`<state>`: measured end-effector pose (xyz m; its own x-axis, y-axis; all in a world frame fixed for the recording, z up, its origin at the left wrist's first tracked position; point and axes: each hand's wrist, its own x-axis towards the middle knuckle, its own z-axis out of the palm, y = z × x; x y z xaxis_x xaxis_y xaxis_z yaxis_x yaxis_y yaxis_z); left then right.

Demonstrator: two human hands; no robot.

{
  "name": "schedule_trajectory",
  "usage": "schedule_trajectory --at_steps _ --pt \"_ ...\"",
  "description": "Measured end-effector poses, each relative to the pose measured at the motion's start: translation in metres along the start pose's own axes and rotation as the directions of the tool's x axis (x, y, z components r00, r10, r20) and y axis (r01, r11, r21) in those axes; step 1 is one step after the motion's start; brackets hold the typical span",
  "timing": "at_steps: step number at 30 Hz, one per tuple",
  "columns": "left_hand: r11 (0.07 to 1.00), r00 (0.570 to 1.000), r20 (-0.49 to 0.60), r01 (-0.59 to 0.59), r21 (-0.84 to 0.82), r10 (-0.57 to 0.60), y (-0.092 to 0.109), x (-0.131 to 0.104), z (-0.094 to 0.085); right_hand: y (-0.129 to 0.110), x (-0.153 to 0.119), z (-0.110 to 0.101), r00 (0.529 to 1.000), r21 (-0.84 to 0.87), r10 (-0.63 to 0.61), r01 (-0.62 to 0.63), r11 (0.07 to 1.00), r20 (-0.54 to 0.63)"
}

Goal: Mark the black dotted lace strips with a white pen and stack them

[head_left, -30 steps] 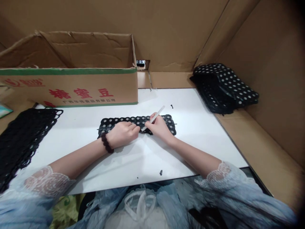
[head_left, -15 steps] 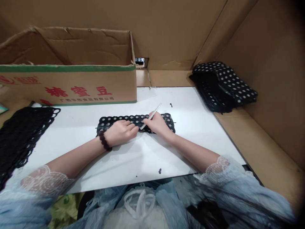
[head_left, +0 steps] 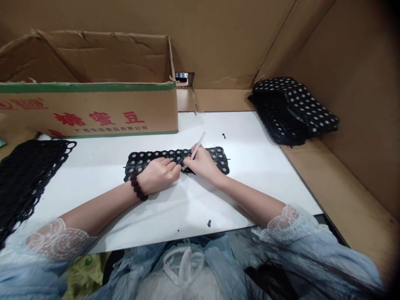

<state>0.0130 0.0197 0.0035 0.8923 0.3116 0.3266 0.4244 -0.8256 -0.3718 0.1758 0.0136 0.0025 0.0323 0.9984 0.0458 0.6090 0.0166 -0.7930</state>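
On the front of the cardboard box (head_left: 93, 102), "糖蜜豆" is printed in large red characters above a smaller dark line, apparently "广西华伟食品有限公司"; the red mark farther left is too blurred to be read. The far left of the white table (head_left: 246, 162) is covered by this box. In front of it, near the table's middle, the dotted black strip (head_left: 156, 155) is laid flat, its central lower part hidden by the hands. A white pen-like tool (head_left: 199, 143) is gripped in the right hand (head_left: 203, 164), tilted, its lower end set at the strip. The left hand (head_left: 158, 174) is rested on the strip with fingers curled; whether anything is pinched cannot be told. The left side is taken up by black mesh (head_left: 29, 179), the far right corner by a dotted black pile (head_left: 303, 108). A black scrap (head_left: 209, 223) is seen near the front edge.
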Motion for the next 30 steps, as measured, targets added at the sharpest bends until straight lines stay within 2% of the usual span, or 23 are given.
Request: schedule_trajectory --at_steps 7,12,14,18,21,23,25,27,29,30 --pt "0.997 0.997 -0.023 0.073 0.004 -0.073 0.007 0.001 0.003 0.004 -0.001 0.002 0.999 -0.021 -0.031 0.032 0.999 0.023" --pt "0.979 0.978 -0.048 0.202 0.012 -0.201 0.008 0.001 0.004 0.004 -0.004 0.003 0.997 -0.02 -0.075 0.076 0.997 0.03" --pt "0.984 0.984 -0.009 0.18 -0.007 -0.18 0.004 0.001 0.003 0.005 -0.006 0.004 0.996 0.013 -0.087 0.087 0.996 0.01" --pt "0.994 0.989 0.148 0.027 -0.105 -0.011 -0.007 -0.001 -0.006 0.012 -0.003 0.0 0.998 0.209 -0.059 0.065 0.976 -0.034" --pt "0.978 0.961 0.278 0.045 -0.203 0.013 -0.018 0.002 -0.017 0.017 0.005 -0.014 0.992 0.355 -0.008 0.052 0.933 -0.125" --pt "0.952 0.929 0.364 0.172 -0.255 -0.07 -0.025 0.008 -0.023 0.02 0.011 -0.023 0.985 0.38 -0.032 0.095 0.92 -0.17" --pt "0.898 0.878 0.401 0.374 -0.233 -0.262 -0.03 0.018 -0.025 0.024 0.015 -0.03 0.983 0.351 -0.087 0.14 0.926 -0.162" --pt "0.82 0.805 0.372 0.548 -0.165 -0.463 -0.03 0.03 -0.021 0.027 0.014 -0.032 0.983 0.284 -0.119 0.155 0.946 -0.138" --pt "0.782 0.764 0.339 0.613 -0.115 -0.549 -0.023 0.04 -0.013 0.029 0.011 -0.031 0.981 0.208 -0.148 0.172 0.963 -0.126" --pt "0.787 0.766 0.338 0.608 -0.104 -0.547 -0.018 0.044 -0.008 0.03 0.009 -0.03 0.978 0.175 -0.17 0.189 0.966 -0.117"
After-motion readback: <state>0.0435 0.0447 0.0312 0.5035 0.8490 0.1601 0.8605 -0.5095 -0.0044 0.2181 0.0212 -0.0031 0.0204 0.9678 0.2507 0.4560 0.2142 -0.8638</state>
